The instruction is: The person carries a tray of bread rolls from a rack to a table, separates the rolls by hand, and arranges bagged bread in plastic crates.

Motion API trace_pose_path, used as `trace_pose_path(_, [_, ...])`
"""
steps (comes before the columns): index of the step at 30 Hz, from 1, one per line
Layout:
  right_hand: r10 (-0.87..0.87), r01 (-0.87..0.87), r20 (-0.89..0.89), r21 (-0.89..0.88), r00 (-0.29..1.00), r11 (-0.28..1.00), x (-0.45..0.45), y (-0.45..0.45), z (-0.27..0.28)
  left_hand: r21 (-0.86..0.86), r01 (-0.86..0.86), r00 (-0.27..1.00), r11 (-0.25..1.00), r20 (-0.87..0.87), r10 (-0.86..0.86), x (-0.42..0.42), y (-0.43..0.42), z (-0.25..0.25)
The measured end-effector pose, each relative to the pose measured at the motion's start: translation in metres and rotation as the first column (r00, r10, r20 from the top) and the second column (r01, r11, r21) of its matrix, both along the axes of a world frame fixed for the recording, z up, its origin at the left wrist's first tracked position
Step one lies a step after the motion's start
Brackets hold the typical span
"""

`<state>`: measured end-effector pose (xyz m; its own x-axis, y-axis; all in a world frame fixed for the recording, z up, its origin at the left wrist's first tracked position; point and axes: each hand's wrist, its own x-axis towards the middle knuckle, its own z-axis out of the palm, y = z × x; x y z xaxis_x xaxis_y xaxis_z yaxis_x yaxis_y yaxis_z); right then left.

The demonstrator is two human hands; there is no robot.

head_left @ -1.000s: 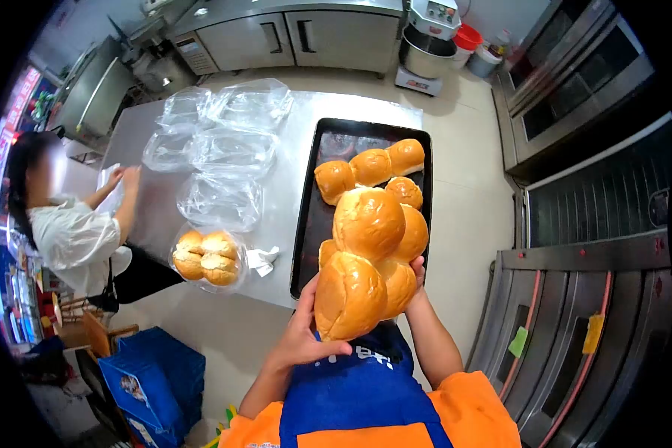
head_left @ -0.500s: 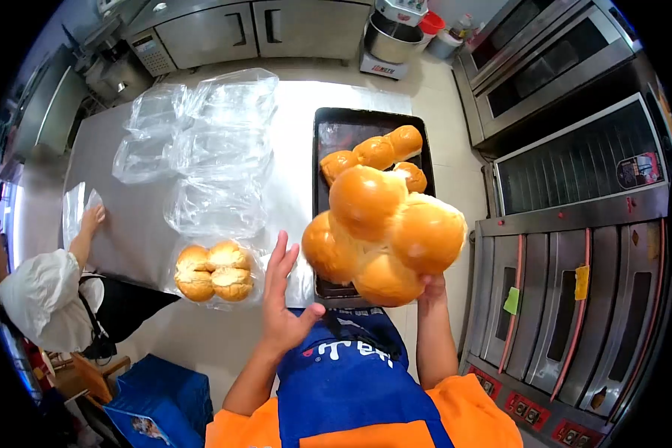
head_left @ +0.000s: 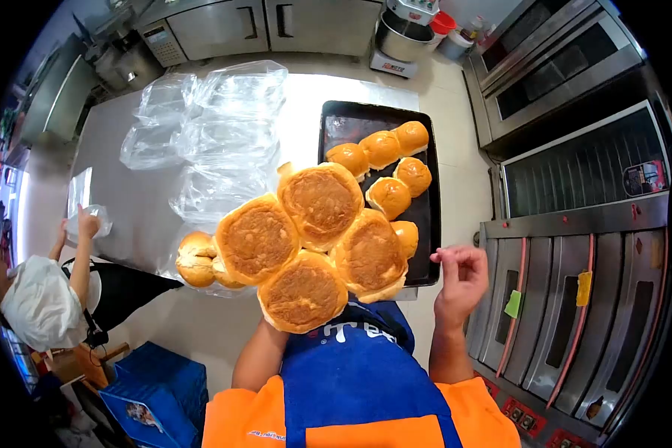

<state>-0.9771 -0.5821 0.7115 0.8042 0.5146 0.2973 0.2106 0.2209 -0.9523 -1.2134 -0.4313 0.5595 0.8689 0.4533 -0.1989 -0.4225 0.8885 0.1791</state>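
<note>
A joined cluster of several buns [head_left: 320, 205] hangs over the table's front edge with its flat browned undersides facing up. My left hand is hidden beneath the cluster; only its forearm shows, reaching up under the buns. To the right of the cluster, my right hand [head_left: 461, 280] is raised, apart from the buns, its fingers curled and pinched together; nothing shows between them. Behind the cluster lies a black baking tray [head_left: 343, 119] with several glossy buns [head_left: 381, 149]. Partly covered by the cluster, bagged buns [head_left: 196, 259] sit at the left.
Several clear plastic bags [head_left: 231, 142] lie on the metal table [head_left: 119, 164]. At its left end another person [head_left: 48, 299] handles a clear bag. A blue crate [head_left: 157, 388] stands on the floor at the lower left, and ovens [head_left: 560, 299] line the right side.
The bun cluster has turned over, from glossy tops to browned undersides, and shifted left. My right hand has come off it. My left hand has gone from open beside it to underneath.
</note>
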Motion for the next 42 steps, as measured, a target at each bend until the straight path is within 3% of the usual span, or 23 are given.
trace_pose_path(2, [-0.013, 0.008, -0.109, -0.047, 0.994, 0.999, 0.018, -0.006, -0.006, -0.025, 0.026, 1.0, 0.999, -0.002, -0.026, -0.005, -0.005, -0.003])
trace_pose_path(5, [-0.063, 0.036, -0.139, -0.184, 0.988, 0.982, 0.027, -0.001, -0.008, -0.06, 0.054, 0.998, 0.997, -0.013, -0.055, -0.011, -0.014, -0.008])
trace_pose_path(14, [0.196, -0.269, -0.259, -0.286, 0.946, 0.92, 0.017, 0.006, -0.015, -0.111, 0.116, 0.991, 0.987, -0.053, -0.123, -0.012, -0.019, -0.009])
trace_pose_path(17, [0.273, -0.28, -0.07, -0.351, 0.959, 0.893, 0.02, 0.007, -0.02, -0.124, 0.122, 0.99, 0.985, -0.053, -0.13, -0.011, -0.021, -0.009])
trace_pose_path(18, [0.273, -0.283, -0.08, -0.354, 0.959, 0.891, 0.019, 0.009, -0.013, -0.121, 0.117, 0.991, 0.986, -0.053, -0.124, -0.012, -0.022, -0.009])
trace_pose_path(22, [0.278, -0.13, 0.236, -0.497, 0.931, 0.858, 0.022, 0.017, 0.006, -0.117, 0.115, 0.991, 0.986, -0.053, -0.121, -0.019, -0.027, -0.008])
trace_pose_path(25, [0.295, -0.021, 0.555, -0.445, 0.778, 0.895, 0.023, 0.028, 0.007, -0.125, 0.132, 0.99, 0.983, -0.036, -0.137, -0.019, -0.028, -0.011])
trace_pose_path(30, [0.469, -0.113, 0.641, -0.515, 0.607, 0.85, 0.004, 0.055, 0.023, -0.109, 0.142, 0.99, 0.984, -0.013, -0.144, -0.015, -0.025, -0.014])
trace_pose_path(33, [0.445, -0.077, 0.708, -0.487, 0.549, 0.87, 0.001, 0.055, 0.014, -0.078, 0.124, 0.992, 0.989, 0.007, -0.124, -0.007, -0.025, -0.014])
trace_pose_path(34, [0.486, -0.122, 0.662, -0.517, 0.571, 0.847, 0.0, 0.05, 0.012, -0.064, 0.112, 0.994, 0.992, 0.018, -0.111, -0.005, -0.024, -0.015])
trace_pose_path(36, [0.607, -0.378, 0.364, -0.531, 0.706, 0.758, -0.013, 0.04, 0.021, -0.022, 0.067, 0.997, 0.998, 0.028, -0.066, 0.001, -0.022, -0.018])
trace_pose_path(38, [0.704, -0.599, 0.071, -0.471, 0.707, 0.648, -0.029, 0.028, 0.015, 0.048, -0.004, 0.999, 0.999, 0.046, 0.002, 0.013, -0.02, -0.019])
trace_pose_path(40, [0.687, -0.601, 0.043, -0.447, 0.725, 0.663, -0.043, 0.028, 0.014, 0.257, -0.206, 0.978, 0.944, 0.082, 0.191, 0.04, -0.023, -0.015])
trace_pose_path(42, [0.584, -0.581, -0.135, -0.408, 0.801, 0.704, -0.051, 0.018, -0.027, 0.565, -0.356, 0.919, 0.744, 0.064, 0.39, 0.06, -0.025, 0.029])
